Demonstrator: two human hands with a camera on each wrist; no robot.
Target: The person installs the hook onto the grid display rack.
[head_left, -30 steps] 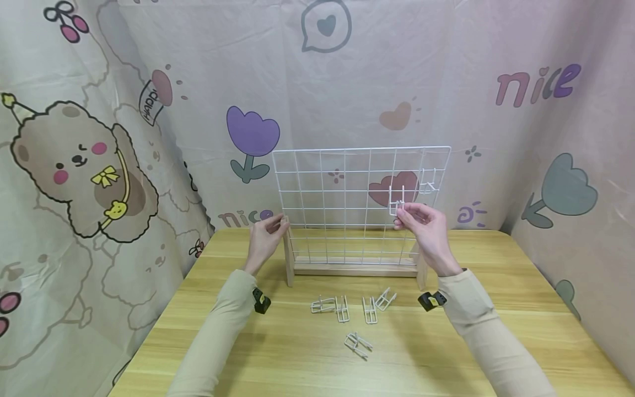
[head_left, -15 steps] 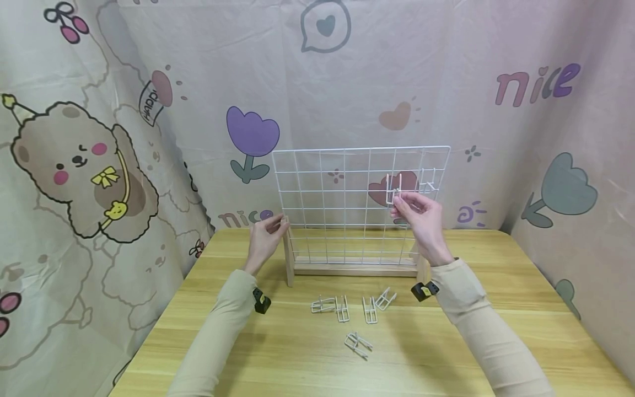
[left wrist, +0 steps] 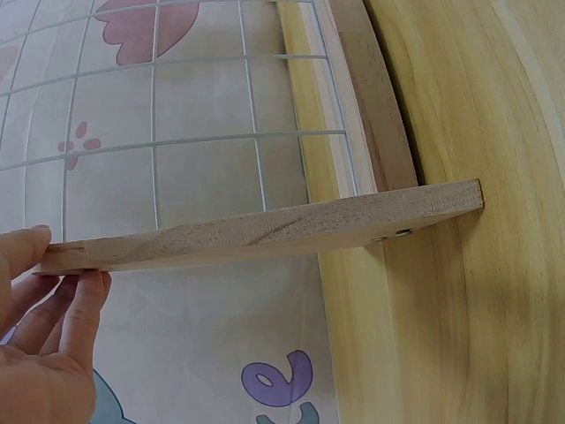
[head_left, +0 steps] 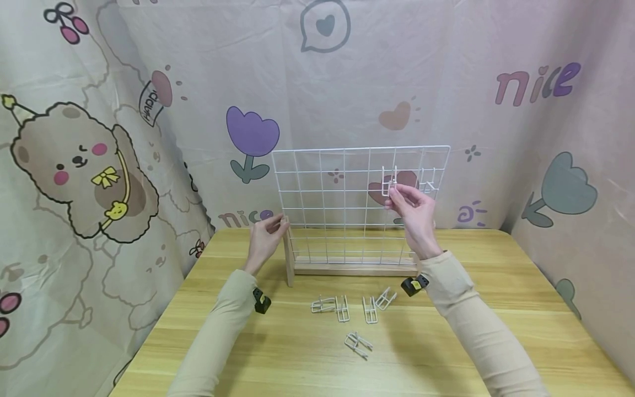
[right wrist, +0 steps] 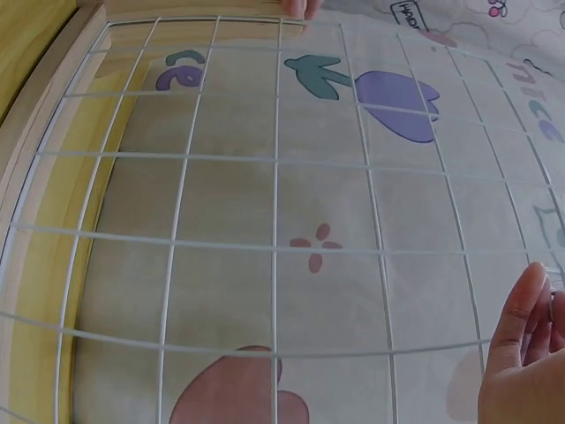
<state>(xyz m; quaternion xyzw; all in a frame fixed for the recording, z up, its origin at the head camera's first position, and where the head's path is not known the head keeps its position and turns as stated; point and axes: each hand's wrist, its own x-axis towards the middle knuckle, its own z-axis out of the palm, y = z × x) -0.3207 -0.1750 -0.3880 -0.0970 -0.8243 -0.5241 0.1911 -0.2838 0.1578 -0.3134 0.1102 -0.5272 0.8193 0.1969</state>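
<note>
Pinching the wooden leg, the left hand seemingly steadied the wire grid; before it, the right hand pinched a hook low, probably to leave its prongs free above.

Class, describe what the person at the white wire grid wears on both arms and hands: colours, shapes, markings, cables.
Long, plain beige cloth sleeves cover both forearms. Near each cuff sits a small black box-shaped device marked with a yellow patch; no cable can be made out. The left hand and right hand are bare: no gloves show.
</note>
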